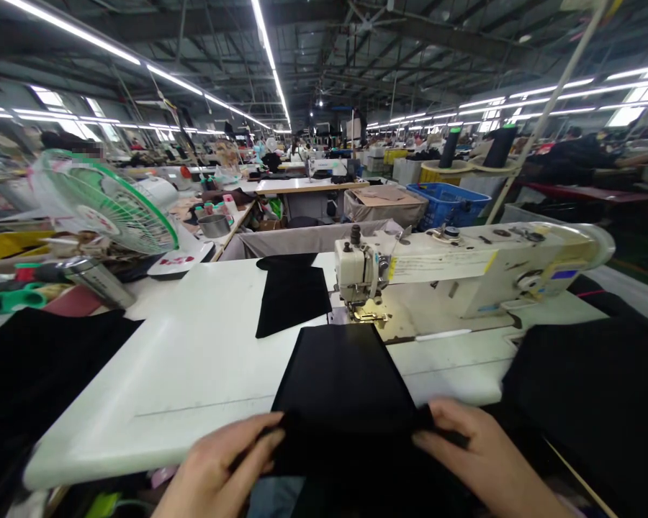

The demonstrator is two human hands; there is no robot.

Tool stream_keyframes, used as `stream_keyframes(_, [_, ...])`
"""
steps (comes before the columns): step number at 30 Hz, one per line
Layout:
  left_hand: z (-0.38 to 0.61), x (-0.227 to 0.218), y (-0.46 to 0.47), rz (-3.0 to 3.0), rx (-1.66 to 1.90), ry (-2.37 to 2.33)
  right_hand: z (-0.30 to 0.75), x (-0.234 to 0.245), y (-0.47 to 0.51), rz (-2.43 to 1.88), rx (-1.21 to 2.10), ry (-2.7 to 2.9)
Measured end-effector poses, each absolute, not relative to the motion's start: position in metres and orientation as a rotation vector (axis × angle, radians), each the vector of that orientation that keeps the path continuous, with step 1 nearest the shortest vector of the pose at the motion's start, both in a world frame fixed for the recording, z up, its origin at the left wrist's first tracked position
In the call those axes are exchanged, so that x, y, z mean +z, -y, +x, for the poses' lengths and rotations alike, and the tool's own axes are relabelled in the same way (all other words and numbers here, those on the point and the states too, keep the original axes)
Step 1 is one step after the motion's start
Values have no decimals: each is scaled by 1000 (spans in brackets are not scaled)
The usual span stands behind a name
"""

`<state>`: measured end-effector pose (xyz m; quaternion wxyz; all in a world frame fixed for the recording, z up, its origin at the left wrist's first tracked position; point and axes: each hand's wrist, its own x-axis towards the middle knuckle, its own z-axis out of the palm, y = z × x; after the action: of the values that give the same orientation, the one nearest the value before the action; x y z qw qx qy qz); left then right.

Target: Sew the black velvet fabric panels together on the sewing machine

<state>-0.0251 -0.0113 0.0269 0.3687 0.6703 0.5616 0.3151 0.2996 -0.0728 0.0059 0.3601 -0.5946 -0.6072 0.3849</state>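
Note:
A black fabric panel (345, 381) lies across the front edge of the white sewing table, its far edge just short of the needle area of the sewing machine (356, 277). My left hand (227, 460) pinches its left edge between thumb and fingers. On the opposite side my right hand (469, 446) grips the right edge the same way. The panel's near part hangs down toward me, dark and hard to make out. Left of the presser foot, another black fabric piece (294, 298) rests flat on the table.
Black cloth is piled at the left (43, 374) and right (594, 403). A green fan (108, 201) and a metal tumbler (98, 280) stand on the left. Behind the machine are a blue basket (448, 205) and thread cones (500, 147).

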Motion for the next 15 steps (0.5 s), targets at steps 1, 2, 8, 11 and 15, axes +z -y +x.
stream_keyframes(1, [-18, 24, -4, 1797, 733, -1472, 296, -2, 62, -1573, 924, 1550])
stream_keyframes(2, [-10, 21, -19, 1893, 669, -1518, 293, -9, 49, -1604, 826, 1546])
stream_keyframes(8, [34, 6, -99, 2274, 370, -1753, 282, -41, -32, -1679, 372, 1560])
stream_keyframes(11, [42, -2, -117, 2224, 385, -1723, 281, -52, -55, -1715, 304, 1525])
stream_keyframes(15, [43, -10, -120, 2141, 485, -1616, 282, -61, -65, -1705, 310, 1486])
